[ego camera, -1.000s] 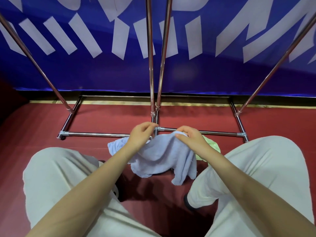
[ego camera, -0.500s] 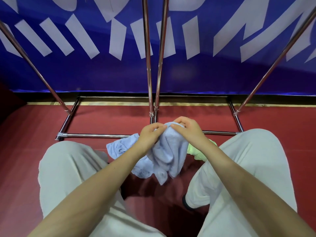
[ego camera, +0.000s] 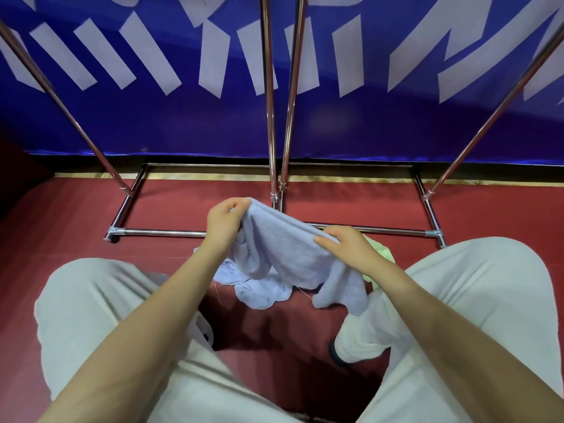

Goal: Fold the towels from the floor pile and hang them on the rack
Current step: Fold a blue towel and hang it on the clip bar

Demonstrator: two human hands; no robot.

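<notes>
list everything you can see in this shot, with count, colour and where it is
light blue towel: 1, pale blue, held up between both hands, lower part bunched on the floor
green towel: 1, light green, on the floor behind the right hand, mostly hidden
rack: 1, chrome tubes, base on the floor ahead, uprights rising out of view
floor: red, underneath everything
banner: 1, blue with white shapes, behind the rack
trousers: 1 pair, off-white, both knees at the sides
left hand: 1, gripping the towel's top edge
right hand: 1, gripping the towel's top edge
</notes>
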